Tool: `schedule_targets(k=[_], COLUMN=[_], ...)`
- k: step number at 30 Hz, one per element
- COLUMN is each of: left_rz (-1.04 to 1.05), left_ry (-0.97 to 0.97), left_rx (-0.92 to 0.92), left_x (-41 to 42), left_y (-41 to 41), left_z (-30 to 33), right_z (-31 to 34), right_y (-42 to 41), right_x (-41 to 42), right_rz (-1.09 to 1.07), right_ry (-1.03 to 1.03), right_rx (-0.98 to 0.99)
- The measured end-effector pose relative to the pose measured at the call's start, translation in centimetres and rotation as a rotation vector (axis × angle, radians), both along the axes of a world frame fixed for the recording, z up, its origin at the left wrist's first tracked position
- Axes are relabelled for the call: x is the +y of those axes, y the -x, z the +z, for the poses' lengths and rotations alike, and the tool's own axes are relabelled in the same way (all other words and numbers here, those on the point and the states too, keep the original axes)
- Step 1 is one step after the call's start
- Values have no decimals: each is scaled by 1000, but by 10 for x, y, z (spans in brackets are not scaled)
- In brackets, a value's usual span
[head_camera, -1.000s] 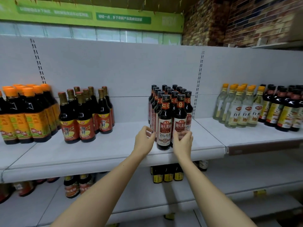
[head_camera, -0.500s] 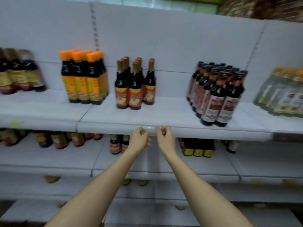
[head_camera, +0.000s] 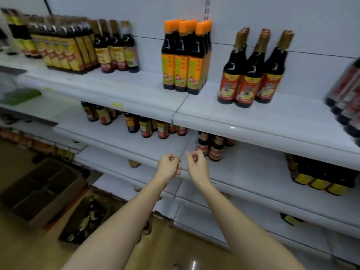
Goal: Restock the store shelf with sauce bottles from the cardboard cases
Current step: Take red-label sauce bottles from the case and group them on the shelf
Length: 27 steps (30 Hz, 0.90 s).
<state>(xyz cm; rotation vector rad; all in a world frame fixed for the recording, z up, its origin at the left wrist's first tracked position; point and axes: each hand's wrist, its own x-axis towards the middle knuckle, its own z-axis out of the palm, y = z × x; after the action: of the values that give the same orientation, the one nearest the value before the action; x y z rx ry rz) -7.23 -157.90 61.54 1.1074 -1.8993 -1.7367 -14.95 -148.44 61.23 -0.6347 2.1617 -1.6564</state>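
Note:
My left hand (head_camera: 169,166) and my right hand (head_camera: 197,165) hover side by side in front of the second shelf (head_camera: 120,139), fingers loosely curled, nothing in either. On the floor at lower left sits an open cardboard case (head_camera: 85,221) with dark sauce bottles inside, and beside it another cardboard case (head_camera: 42,193) with dividers. On the top shelf (head_camera: 253,121) stand orange-capped bottles (head_camera: 185,55) and red-labelled bottles with gold necks (head_camera: 253,69). The red-capped bottles (head_camera: 346,98) show blurred at the right edge.
Yellow-labelled bottles (head_camera: 64,45) fill the top shelf's left part. Smaller dark bottles (head_camera: 146,127) and two more bottles (head_camera: 210,147) stand on the second shelf, with a dark pack (head_camera: 319,176) to the right. Lower shelves jut out below my arms. The floor is tan.
My hands came off the red-capped bottles on the top shelf and dropped with fingers curled. The view has swung left and down, bringing the floor cases into sight.

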Motion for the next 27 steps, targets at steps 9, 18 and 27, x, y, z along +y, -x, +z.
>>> schedule_targets(k=[9,18,27], left_rz=[200,348,456], left_ry=[47,28,-63], left_rx=[-205,-350,-461], left_x=[-88,-145,-219], left_y=[-65,-128,-239], left_z=[-25,-60,-109], right_z=[-55,-116,-138], right_y=[-28,-89,-172], right_x=[-98,-161,-236], right_rz=[191,398,484], right_ry=[-64,-190,-274], right_rx=[-130,-245,-270])
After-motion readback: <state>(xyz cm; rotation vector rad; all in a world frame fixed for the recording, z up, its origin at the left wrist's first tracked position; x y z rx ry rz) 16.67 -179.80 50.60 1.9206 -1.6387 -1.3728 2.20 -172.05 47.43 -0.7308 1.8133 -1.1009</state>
